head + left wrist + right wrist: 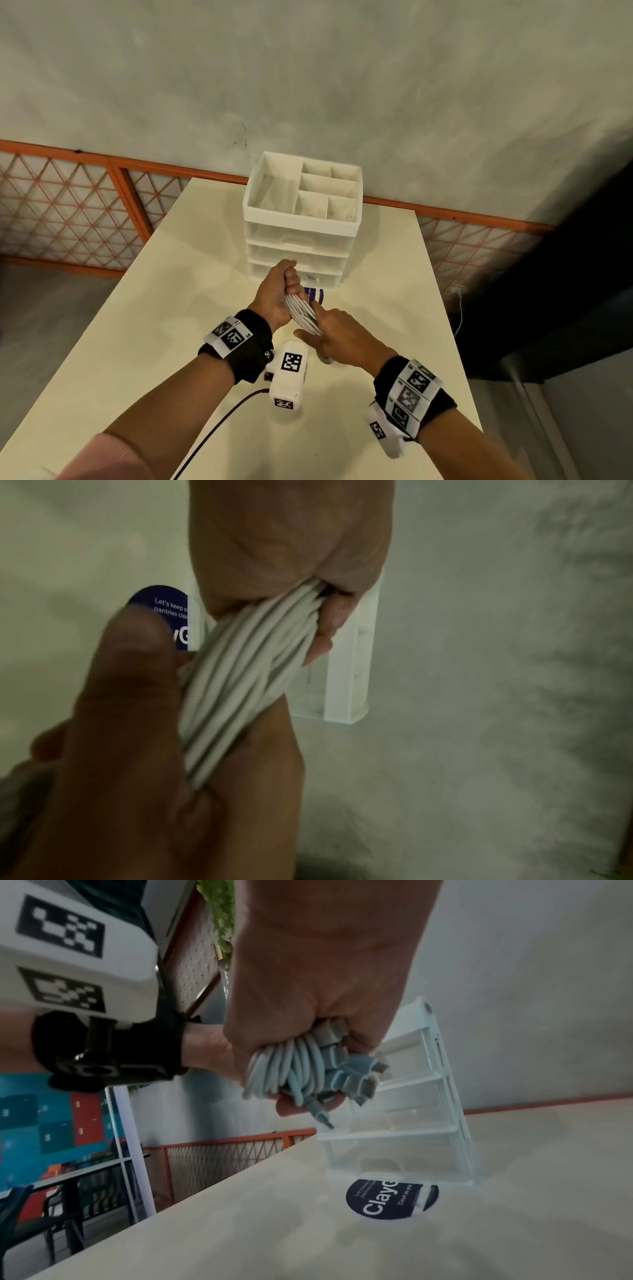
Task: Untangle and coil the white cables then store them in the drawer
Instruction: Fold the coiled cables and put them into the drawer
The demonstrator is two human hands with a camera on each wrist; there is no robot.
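A bundle of coiled white cables (303, 313) hangs between both hands above the table, just in front of the drawer unit (301, 236). My left hand (282, 286) grips the bundle's upper end, fingers curled round the strands (246, 669). My right hand (320, 330) grips the lower end. In the right wrist view its fingers are wrapped round the loops (291, 1069), and several connector plugs (356, 1080) stick out. The white unit (411, 1110) has three clear drawers, all pushed in, and an open divided tray on top.
The cream table (171, 308) ends at edges on the left and right. A round dark-blue sticker (315, 295) lies at the unit's foot. An orange mesh railing (85, 205) and a grey wall stand behind. A black lead (219, 425) trails from the left wrist camera.
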